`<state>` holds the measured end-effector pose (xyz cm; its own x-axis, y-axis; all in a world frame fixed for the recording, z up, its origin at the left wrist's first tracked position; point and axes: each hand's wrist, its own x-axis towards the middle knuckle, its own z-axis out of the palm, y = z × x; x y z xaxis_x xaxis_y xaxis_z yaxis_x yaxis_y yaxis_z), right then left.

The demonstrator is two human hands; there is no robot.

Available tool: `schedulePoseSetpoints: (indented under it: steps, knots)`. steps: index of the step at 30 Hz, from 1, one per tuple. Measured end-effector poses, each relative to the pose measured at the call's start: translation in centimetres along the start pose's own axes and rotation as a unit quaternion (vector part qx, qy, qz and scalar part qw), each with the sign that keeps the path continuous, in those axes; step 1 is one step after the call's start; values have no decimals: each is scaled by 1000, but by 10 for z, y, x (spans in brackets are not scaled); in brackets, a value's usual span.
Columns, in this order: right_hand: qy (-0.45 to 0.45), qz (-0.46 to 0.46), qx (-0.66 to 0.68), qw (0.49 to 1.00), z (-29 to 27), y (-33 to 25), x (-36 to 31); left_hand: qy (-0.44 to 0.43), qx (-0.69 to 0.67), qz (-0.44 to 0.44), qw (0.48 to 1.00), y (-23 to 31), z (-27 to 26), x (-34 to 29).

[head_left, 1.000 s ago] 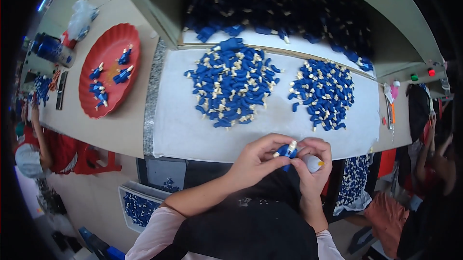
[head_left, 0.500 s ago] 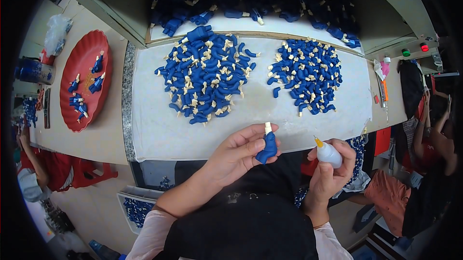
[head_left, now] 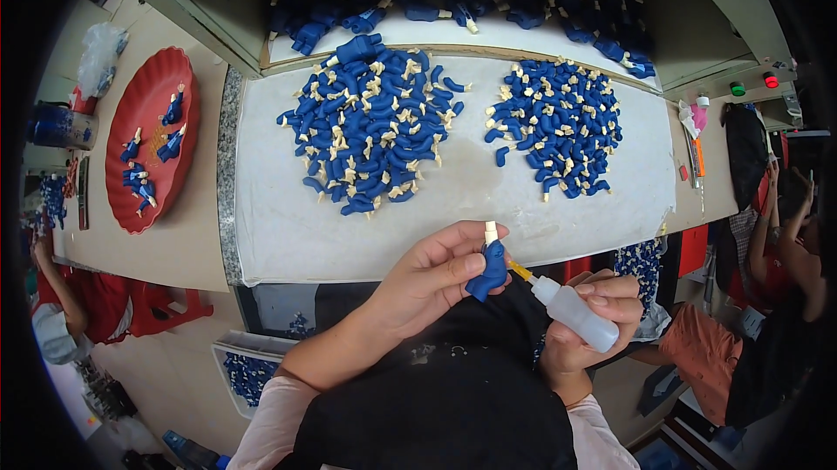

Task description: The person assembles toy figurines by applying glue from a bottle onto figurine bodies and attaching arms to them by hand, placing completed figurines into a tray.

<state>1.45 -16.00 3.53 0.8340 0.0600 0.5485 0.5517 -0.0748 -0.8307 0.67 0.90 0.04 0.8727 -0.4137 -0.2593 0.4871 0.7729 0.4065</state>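
Observation:
Between the thumb and fingers of my left hand (head_left: 427, 274) is a blue figurine torso (head_left: 488, 271) with a cream peg at its top, held upright over the table's near edge. My right hand (head_left: 593, 317) is closed round a white squeeze bottle (head_left: 580, 315) with a yellow nozzle. The bottle is tilted, and its tip meets the right side of the torso; the exact contact point is too small to make out. Beyond my hands lie a left pile of blue figurine arms with cream hands (head_left: 370, 130) and a right pile of similar small arms (head_left: 558, 126).
On the left, a red scalloped tray (head_left: 122, 195) holds several partly assembled figures. A shelf (head_left: 488, 43) filled with blue parts stands behind the piles. Below the table at left is a white bin (head_left: 228, 350) of blue pieces. Other people sit at both sides.
My right hand has turned the squeeze bottle and brought its nozzle left to the blue torso. My left hand keeps its hold, almost unmoved. The view has shifted slightly.

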Motion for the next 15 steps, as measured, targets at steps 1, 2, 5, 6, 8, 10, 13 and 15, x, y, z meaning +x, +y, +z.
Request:
schedulePoseSetpoints:
  steps: [1,2,5,6,8,10,13,15]
  knots:
    - [-1,1,0,1000,0,0,0,3,2,1,1000,0,0,0]
    - [-15,-8,-7,1000,-1,1,-1,4,1,1,1000,0,0,-1]
    - [-37,-20,-21,999,-1,1,-1,-3,1,1,1000,0,0,-1]
    - [-43,-24,-27,998,-1,1,-1,-6,2,1,1000,0,0,-1]
    - [-46,-26,-34,998,-2,2,-1,-8,2,1,1000,0,0,-1]
    - [-49,-28,-41,998,-2,3,-2,-19,-16,-4,1000,1,0,-1]
    - [-49,-34,-42,997,-2,3,-2,-23,-19,-3,1000,1,1,-1]
    - [-56,-29,-44,997,-2,3,-2,-23,-16,-2,1000,1,1,-1]
